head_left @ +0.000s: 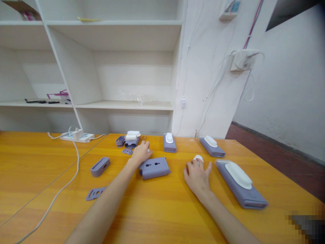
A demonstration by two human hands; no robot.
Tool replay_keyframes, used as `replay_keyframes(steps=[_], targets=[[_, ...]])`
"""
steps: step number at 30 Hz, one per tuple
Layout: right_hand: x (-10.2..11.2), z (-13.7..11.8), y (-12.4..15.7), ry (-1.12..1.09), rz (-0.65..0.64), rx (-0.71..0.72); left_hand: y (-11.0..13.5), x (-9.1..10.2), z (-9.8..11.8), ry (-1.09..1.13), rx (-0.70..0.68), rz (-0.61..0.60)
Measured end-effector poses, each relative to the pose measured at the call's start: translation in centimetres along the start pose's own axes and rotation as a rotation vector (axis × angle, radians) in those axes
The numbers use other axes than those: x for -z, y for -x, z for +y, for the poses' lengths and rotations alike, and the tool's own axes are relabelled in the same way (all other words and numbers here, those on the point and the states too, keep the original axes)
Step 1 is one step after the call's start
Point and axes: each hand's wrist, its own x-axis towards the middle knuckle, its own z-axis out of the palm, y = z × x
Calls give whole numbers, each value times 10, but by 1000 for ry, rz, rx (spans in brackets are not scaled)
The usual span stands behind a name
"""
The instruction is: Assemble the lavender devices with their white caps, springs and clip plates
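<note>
1. Take the slotted purple-grey casing [155, 167] as the clock's centre, twelve being the wall side: it lies on the wooden table [152, 217].
2. Toward eleven, the left hand [141, 152] reaches past it, fingers curled together; from here I can't tell whether they hold anything.
3. At three, the right hand [197, 176] has its fingers partly spread and bent over a rounded white piece [198, 157]; whether they grip it, I can't tell.
4. Beyond that hand, toward four, sits a large casing with a white oblong top [241, 184].
5. At nine lies a hollow oblong shell [100, 167]; at eight, a perforated strip [93, 194].
</note>
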Motion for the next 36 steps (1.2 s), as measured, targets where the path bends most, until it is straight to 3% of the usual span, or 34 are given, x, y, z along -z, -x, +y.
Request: replay_keyframes(steps=[11,25,36], targets=[[3,-2,0,-3,-4,5,3,3,-2,-42,-30,94],[2,-2,-1,-14,-14,6,6,9,2,-98,-145,84],[1,-1,0,-19,0,14,-3,4,-3,-49,-115,23]])
